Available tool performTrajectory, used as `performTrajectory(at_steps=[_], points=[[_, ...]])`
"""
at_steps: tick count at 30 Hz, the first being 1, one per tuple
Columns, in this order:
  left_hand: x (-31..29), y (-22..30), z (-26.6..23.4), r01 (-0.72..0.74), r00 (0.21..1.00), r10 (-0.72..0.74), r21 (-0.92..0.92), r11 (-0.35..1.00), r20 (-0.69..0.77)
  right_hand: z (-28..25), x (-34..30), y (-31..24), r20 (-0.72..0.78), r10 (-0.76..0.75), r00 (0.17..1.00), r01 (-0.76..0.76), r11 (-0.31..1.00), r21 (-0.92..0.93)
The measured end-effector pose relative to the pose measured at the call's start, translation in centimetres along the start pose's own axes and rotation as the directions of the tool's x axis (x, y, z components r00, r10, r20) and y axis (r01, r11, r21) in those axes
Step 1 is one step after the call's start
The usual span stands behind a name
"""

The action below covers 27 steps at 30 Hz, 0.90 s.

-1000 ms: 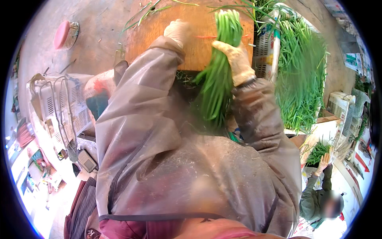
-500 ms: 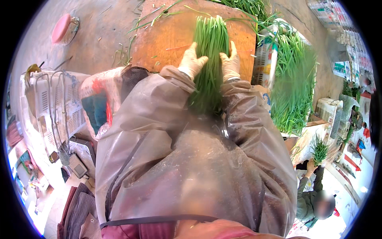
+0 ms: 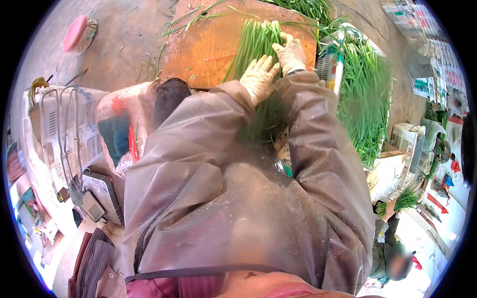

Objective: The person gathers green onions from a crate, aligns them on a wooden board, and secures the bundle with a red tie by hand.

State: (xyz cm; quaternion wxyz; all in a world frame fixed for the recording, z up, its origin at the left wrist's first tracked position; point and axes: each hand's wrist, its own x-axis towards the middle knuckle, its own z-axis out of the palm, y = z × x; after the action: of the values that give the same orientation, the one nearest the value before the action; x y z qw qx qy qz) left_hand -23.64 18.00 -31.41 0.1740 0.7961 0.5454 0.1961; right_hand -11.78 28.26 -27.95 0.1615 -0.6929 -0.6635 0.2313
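A thick bundle of garlic chives [image 3: 254, 40] lies on an orange-brown wooden board [image 3: 198, 59], its pale cut ends pointing away from me and its leafy ends hanging toward my lap. My left hand [image 3: 258, 80], in a cream glove, rests flat across the bundle with fingers spread. At the bundle's right edge, close to the cut ends, my gloved right hand [image 3: 290, 53] curls its thumb and fingers around the stalks. My sleeves and apron hide part of the lower leaves.
Right of the board, a white crate [image 3: 339, 74] holds many more chives [image 3: 367, 99]. Loose leaves lie along the board's far edge. A pink stool [image 3: 75, 34] stands at far left, a white crate [image 3: 94, 129] at left. Another person's hand [image 3: 389, 211] holds greens at lower right.
My left hand has moved right, from the bundle's left side onto its top. My right hand has shifted farther up toward the cut ends. The bundle has fanned toward the left.
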Motion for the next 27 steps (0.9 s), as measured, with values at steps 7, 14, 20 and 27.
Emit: performTrajectory(at_steps=[7,14,20,27], points=[[0.8,1.2,-0.8,-0.201,0.977,0.193,0.093,0.975,0.094,0.4,2.4,4.2,0.024,0.060,0.998,-0.065,0.953,0.295],[-0.1,0.6,2.5,-0.253,0.948,0.212,0.157,0.955,0.237,-1.1,6.9,-3.2,0.391,-0.120,0.913,0.321,0.801,-0.505],[0.1,0.5,2.6,-0.224,0.963,0.203,0.106,0.969,0.176,1.7,10.8,-2.2,0.438,-0.470,0.766,0.641,0.514,-0.570],[0.1,0.7,2.5,-0.235,0.962,0.212,0.128,0.964,0.171,-5.6,15.9,-2.2,0.222,-0.625,0.748,0.625,0.552,-0.553]])
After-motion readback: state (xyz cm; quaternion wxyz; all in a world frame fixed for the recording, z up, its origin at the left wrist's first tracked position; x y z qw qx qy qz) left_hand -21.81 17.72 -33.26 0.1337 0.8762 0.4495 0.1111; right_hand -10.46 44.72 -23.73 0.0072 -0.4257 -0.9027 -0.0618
